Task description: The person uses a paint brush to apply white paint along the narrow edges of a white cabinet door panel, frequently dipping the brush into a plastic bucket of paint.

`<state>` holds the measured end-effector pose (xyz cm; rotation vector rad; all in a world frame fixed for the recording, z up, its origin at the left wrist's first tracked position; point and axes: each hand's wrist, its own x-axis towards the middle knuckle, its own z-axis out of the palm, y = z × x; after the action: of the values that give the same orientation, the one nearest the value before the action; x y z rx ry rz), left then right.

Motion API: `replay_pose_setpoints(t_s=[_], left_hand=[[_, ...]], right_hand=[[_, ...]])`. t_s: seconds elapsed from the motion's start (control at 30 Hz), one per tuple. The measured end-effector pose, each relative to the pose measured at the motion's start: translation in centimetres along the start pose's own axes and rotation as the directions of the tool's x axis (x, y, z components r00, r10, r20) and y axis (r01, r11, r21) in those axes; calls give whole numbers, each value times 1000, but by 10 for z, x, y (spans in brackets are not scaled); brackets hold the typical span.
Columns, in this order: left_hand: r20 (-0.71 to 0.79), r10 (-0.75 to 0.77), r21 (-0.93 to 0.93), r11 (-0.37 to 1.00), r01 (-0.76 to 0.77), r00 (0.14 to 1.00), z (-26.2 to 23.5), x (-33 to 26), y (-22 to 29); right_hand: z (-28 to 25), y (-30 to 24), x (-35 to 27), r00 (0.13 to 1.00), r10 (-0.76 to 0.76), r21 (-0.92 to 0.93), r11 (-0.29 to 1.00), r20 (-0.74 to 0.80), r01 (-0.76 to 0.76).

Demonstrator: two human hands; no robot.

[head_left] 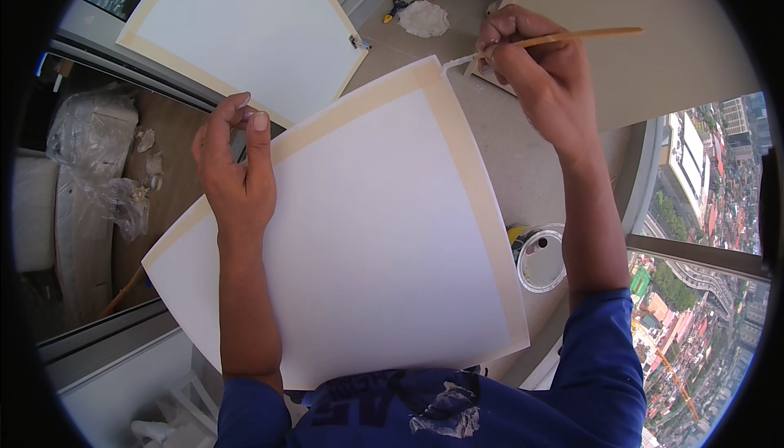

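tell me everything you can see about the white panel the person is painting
The white panel is a flat, square board with a smooth white face framed by a tan tape-like border. It tilts across the person's lap. The left hand steadies its left edge; the right hand holds a thin wooden brush whose white tip meets the top corner.

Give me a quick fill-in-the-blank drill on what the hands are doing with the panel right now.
1. The right hand holds a thin wooden ____ at the far corner of the white panel.
2. The left hand rests on the panel's ____ edge.
3. The round white paint can sits on the floor to the ____ of the panel.

Missing words: brush; left; right
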<state>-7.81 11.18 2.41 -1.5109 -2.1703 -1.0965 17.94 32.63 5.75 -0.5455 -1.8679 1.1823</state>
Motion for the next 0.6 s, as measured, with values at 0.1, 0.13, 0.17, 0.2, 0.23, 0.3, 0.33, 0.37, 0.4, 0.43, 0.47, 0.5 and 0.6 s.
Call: replay_pose_setpoints(t_s=[0.1,0.13,0.17,0.2,0.23,0.3,0.33,0.37,0.4,0.43,0.47,0.5,0.6], left_hand=[[3,-5,0,1000,5,1000,0,1,0],[5,-8,-2,1000,8,1000,0,1,1],[5,-9,-6,1000,9,1000,0,1,1],[5,-9,-11,1000,9,1000,0,1,1],[5,-9,-16,1000,9,1000,0,1,2],[-3,-9,-15,1000,9,1000,0,1,1],[-8,-9,-14,1000,9,1000,0,0,1],[-7,-6,-17,1000,6,1000,1,0,0],[-6,-2,-20,1000,2,1000,1,0,-1],[-5,1,-23,1000,-1,1000,1,0,-1],[-3,2,-19,1000,-2,1000,0,0,-1],[0,4,-16,1000,-4,1000,0,1,-1],[-4,8,-18,1000,-8,1000,0,1,0]], right_hand=[[0,0,2,1000,-4,-29,1000,-6,4],[0,-1,2,1000,-6,-19,1000,-4,6],[0,-1,3,1000,-9,-9,1000,-3,8],[-1,-1,2,1000,-11,0,1000,-2,11],[-1,-1,2,1000,-14,-6,1000,-4,14],[0,-1,0,1000,-19,-18,1000,-6,19],[0,-1,-1,1000,-5,-22,1000,3,5],[-1,-1,-4,1000,9,-27,1000,12,-9],[-3,-2,-6,1000,23,-33,999,21,-23],[-4,-4,-7,999,17,-36,999,29,-16],[-5,-6,-8,999,11,-38,999,36,-9],[-6,-9,-8,999,5,-40,999,42,-3],[-4,-10,-3,1000,4,-45,999,15,-3]])
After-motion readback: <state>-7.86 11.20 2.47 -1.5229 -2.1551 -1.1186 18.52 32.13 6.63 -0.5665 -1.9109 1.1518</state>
